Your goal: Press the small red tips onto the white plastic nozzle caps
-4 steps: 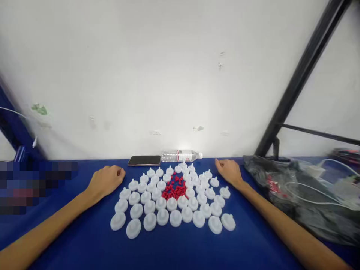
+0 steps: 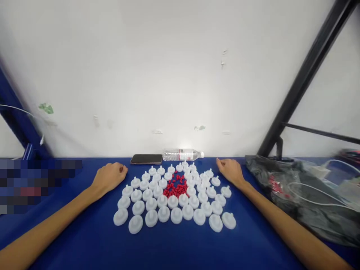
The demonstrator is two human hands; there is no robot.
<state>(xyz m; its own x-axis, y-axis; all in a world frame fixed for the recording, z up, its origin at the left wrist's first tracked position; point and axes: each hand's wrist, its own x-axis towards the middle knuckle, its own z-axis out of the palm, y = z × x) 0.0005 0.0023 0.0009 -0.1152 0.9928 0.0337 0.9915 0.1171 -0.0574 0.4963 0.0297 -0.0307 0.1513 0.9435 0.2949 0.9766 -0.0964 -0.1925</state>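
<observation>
Many round white plastic discs, each with a short stem on top (image 2: 176,216), are spread over the blue table (image 2: 180,249). Small red pieces (image 2: 177,190) lie in a heap in the gap among them. My left hand (image 2: 110,177) rests on the table to the left of the discs, its fingers curled in and nothing visible in them. To the right of the discs lies my right hand (image 2: 231,171), also loosely closed, with no object showing. Neither hand touches a disc.
A dark-screened phone (image 2: 146,159) and a clear bottle (image 2: 182,154) lie along the wall edge. At right, a black plastic bag (image 2: 306,213) holds red pieces under a white cable. A black slanted post (image 2: 298,86) stands behind it.
The camera view has shifted slightly, so everything sits a little further right and higher at left. Both hands and the pieces on the table stay in place.
</observation>
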